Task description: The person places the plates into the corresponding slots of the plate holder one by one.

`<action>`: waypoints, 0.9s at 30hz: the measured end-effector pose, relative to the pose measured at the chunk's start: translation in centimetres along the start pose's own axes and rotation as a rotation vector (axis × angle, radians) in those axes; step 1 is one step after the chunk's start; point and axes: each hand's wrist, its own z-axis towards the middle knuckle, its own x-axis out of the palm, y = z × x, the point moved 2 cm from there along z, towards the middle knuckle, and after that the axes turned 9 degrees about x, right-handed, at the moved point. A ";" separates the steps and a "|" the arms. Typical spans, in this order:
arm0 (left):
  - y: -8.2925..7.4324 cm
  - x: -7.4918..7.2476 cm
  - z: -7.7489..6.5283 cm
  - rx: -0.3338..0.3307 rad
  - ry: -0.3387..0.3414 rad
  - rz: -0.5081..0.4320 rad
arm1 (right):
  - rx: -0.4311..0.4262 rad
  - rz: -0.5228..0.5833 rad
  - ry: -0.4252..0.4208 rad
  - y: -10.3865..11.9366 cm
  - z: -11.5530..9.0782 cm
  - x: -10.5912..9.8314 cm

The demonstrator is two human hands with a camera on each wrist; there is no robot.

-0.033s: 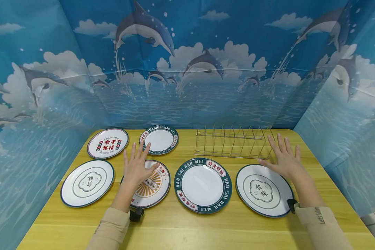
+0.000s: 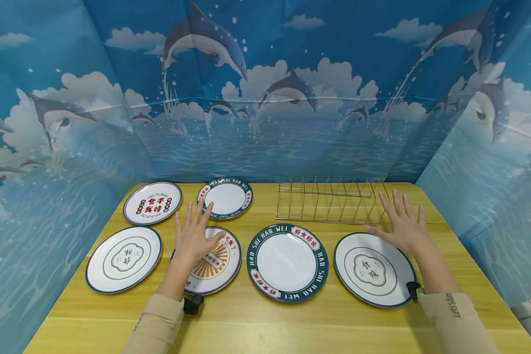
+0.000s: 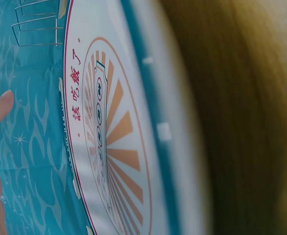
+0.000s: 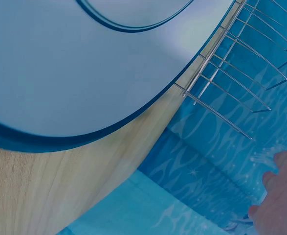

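My left hand (image 2: 193, 241), fingers spread, is over the left part of a white plate with an orange sunburst (image 2: 224, 263) and holds nothing. That plate's sunburst (image 3: 119, 142) fills much of the left wrist view, with fingertips at the left edge. Spread in the same way, my right hand (image 2: 404, 230) is at the upper right rim of a white plate with a blue edge and grey flower outline (image 2: 371, 292). Just beyond its thumb stands a metal wire dish rack (image 2: 327, 221). The right wrist view shows the rack (image 4: 197, 76) past the plate's rim.
Between the hands lies a green-rimmed plate (image 2: 287, 260). A smaller green-rimmed plate (image 2: 226, 199), a plate with red lettering (image 2: 152, 196) and another grey-flower plate (image 2: 103, 260) lie back and left on the wooden table (image 2: 265, 327). A dolphin-print curtain (image 2: 265, 137) surrounds it.
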 end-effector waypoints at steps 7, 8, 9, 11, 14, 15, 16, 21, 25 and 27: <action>0.0 0.1 0.0 -0.003 0.002 0.012 | 0.011 -0.006 0.017 -0.1 0.0 0.0; 0.0 0.1 0.0 -0.003 0.002 0.013 | 0.010 -0.006 0.018 -0.1 0.0 0.0; 0.0 0.2 0.0 -0.003 -0.001 0.014 | 0.010 -0.007 0.020 -0.1 0.0 0.0; 0.1 0.2 0.0 -0.002 -0.001 0.016 | 0.009 -0.006 0.023 -0.1 0.0 0.1; 0.3 0.2 -0.1 -0.003 -0.003 0.004 | 0.013 -0.005 0.024 -0.4 0.1 0.1; 0.4 0.1 -0.1 -0.003 -0.009 -0.003 | 0.012 -0.001 0.019 -0.5 0.2 0.2; 0.5 0.0 -0.2 -0.007 -0.012 -0.010 | 0.010 0.004 0.011 -0.6 0.2 0.1; 1.8 -0.8 -0.6 -0.036 -0.089 -0.062 | -0.009 0.069 -0.057 -1.7 0.9 -0.4; 3.7 -1.8 -1.6 -0.089 -0.218 -0.167 | -0.053 0.239 -0.089 -2.7 1.8 -1.2; 4.8 -2.3 -2.3 -0.129 -0.299 -0.245 | -0.072 0.349 -0.091 -3.1 2.2 -1.5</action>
